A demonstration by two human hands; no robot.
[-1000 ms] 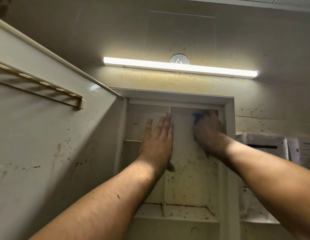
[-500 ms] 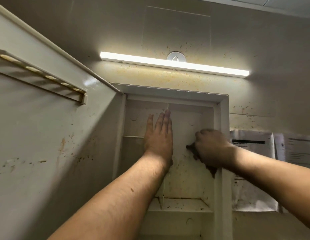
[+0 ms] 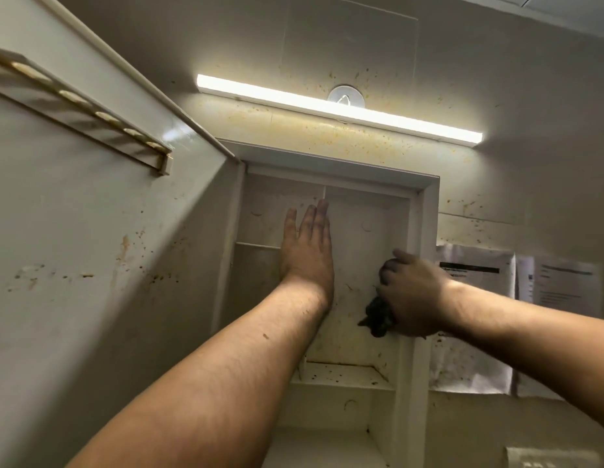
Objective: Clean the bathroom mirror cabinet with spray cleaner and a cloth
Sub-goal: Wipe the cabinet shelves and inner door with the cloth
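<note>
Cabinet door (image 3: 91, 265) swung open, left of left hand (image 3: 307, 255), spattered. Cabinet (image 3: 425, 214) behind both hands, interior stained. Lit light bar (image 3: 327, 108) above hands. Left hand flat, fingers straight, pressing back panel. Right hand (image 3: 415, 295) curled round dark cloth (image 3: 376, 317), cloth against back panel.

The cabinet (image 3: 361, 238) is made of smooth, speckled plastic, its door (image 3: 91, 265) glossy; the cloth (image 3: 378, 317) is crumpled dark fabric.

We are seeing a dim room under one strip light (image 3: 339, 109).
It is glowing above the cabinet (image 3: 426, 217), casting glare near the top edge of the open door (image 3: 91, 248); the right hand (image 3: 416, 295) is blurring slightly, and lines are bowing near the edges.
</note>
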